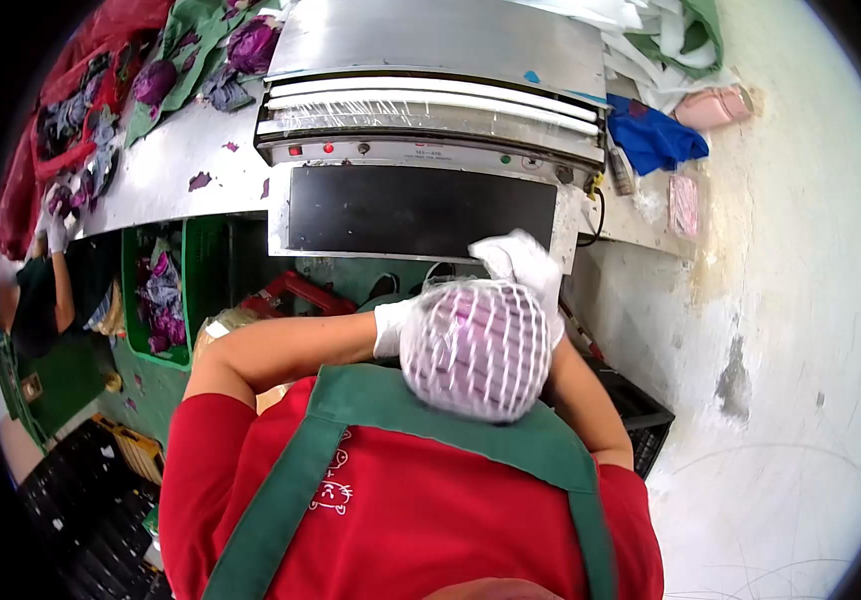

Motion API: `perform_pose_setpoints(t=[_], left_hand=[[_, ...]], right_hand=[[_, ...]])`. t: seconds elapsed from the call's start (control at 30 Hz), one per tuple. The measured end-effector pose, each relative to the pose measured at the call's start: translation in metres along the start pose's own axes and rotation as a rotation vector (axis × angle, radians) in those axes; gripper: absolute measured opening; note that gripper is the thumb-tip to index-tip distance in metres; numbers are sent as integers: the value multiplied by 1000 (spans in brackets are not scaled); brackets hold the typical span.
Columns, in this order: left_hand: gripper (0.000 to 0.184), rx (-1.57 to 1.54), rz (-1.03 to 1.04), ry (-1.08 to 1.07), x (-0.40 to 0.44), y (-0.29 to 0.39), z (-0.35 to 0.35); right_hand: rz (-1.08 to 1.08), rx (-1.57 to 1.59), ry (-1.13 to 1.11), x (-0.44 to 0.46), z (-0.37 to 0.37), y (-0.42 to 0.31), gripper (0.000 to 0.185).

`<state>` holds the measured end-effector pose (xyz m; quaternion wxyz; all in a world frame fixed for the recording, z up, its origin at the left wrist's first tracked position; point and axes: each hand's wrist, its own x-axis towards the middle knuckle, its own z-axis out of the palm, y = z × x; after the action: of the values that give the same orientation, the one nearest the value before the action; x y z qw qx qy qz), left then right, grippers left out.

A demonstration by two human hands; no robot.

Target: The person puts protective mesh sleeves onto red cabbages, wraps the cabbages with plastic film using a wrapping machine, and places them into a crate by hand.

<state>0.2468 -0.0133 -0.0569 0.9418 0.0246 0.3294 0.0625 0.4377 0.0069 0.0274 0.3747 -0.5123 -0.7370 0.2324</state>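
Note:
A red cabbage [475, 350] in a white foam net and clear film is held up before my chest. My left hand [391, 328], in a white glove, grips its left side; the fingers are hidden behind it. My right hand [525, 268], also gloved in white, is at its far right side, with bent fingers showing above and the palm against the cabbage. Beyond my hands stands a film wrapping machine [430, 150] with white rollers and clear film, and a black plate [420, 212] at its front.
Loose red cabbages [253, 46] and leaves lie at the back left. A green crate [186, 290] holds cabbage pieces. A blue cloth [655, 135] and a pink pouch [713, 107] lie at right. A co-worker's gloved hand [56, 232] is far left. A wall [790, 300] bounds the right.

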Motion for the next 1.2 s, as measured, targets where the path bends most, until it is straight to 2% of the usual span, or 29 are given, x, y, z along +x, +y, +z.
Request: perform_pose_setpoints(t=[0.03,0.07,0.1,0.13,0.17,0.2,0.27,0.33,0.37,0.4,0.43,0.47,0.5,0.57,0.6,0.63,0.7,0.73,0.77,0.8,0.83,0.87,0.9,0.97,1.03,1.07,1.1,1.17,1.2], left_hand=[[43,91,-14,-41,-8,0,10],[46,166,-8,-69,-16,1,19],[48,228,11,-83,-25,5,26],[51,287,44,-89,-33,6,35],[54,337,95,-83,-42,10,45],[57,378,153,-85,-53,13,57],[63,440,256,-108,-74,11,86],[69,415,261,-171,-93,1,104],[72,371,223,-185,-101,-9,107],[80,339,57,-126,-101,-17,67],[88,304,-68,-48,-96,-17,37],[95,489,-19,-23,-95,-33,47],[94,567,-48,-143,-90,-51,56],[95,912,-11,-372,-65,-71,59],[98,1062,-86,-279,-63,-94,100],[101,1205,-175,-194,-62,-117,141],[79,1228,102,-654,-53,-147,152],[76,1249,72,-725,-42,-163,165],[73,1271,46,-789,-24,-179,181],[66,1291,43,-831,-2,-195,191],[59,1373,148,-744,14,-216,204],[58,1495,359,-711,38,-238,211],[56,1614,578,-664,66,-257,211],[62,1892,1032,-695,113,-294,210],[71,2130,1128,-716,151,-329,202],[76,2262,1157,-755,161,-345,200],[80,2397,1179,-789,171,-358,197],[86,2457,1138,-890,200,-367,182],[91,2528,1085,-860,211,-362,183]], right_hand=[[-118,267,-96,22,-11,-14,18],[-108,557,-176,35,-13,-37,27],[-63,967,-486,22,-1,-34,37],[104,1312,-797,11,10,-29,51],[-70,1556,-797,25,3,-63,50],[-39,1558,-772,15,1,-67,49],[134,1554,-491,-26,3,-70,38],[436,1303,156,-80,25,-58,36],[688,1185,450,-103,26,-62,38],[743,1158,520,-135,17,-81,40],[692,1114,530,-159,25,-89,45],[642,1070,542,-184,33,-97,51],[597,684,454,-213,34,-117,58],[692,911,620,-261,41,-113,63],[712,981,678,-284,24,-123,64],[631,1043,812,-311,14,-133,57],[379,1145,1014,-353,-21,-159,50],[547,1276,1228,-394,-28,-165,48],[515,1404,1401,-430,-36,-161,50],[194,1674,1513,-482,-40,-138,56],[410,1456,1761,-487,-82,-173,60],[491,1212,1884,-521,-97,-176,62],[418,1183,1920,-570,-103,-159,63],[464,1145,1938,-647,-126,-128,64],[645,989,1864,-710,-129,-83,64],[817,996,1937,-727,-134,-64,65],[868,1017,1964,-747,-130,-39,64],[1011,668,1980,-788,-110,22,69],[1343,305,1884,-811,-92,56,75]])
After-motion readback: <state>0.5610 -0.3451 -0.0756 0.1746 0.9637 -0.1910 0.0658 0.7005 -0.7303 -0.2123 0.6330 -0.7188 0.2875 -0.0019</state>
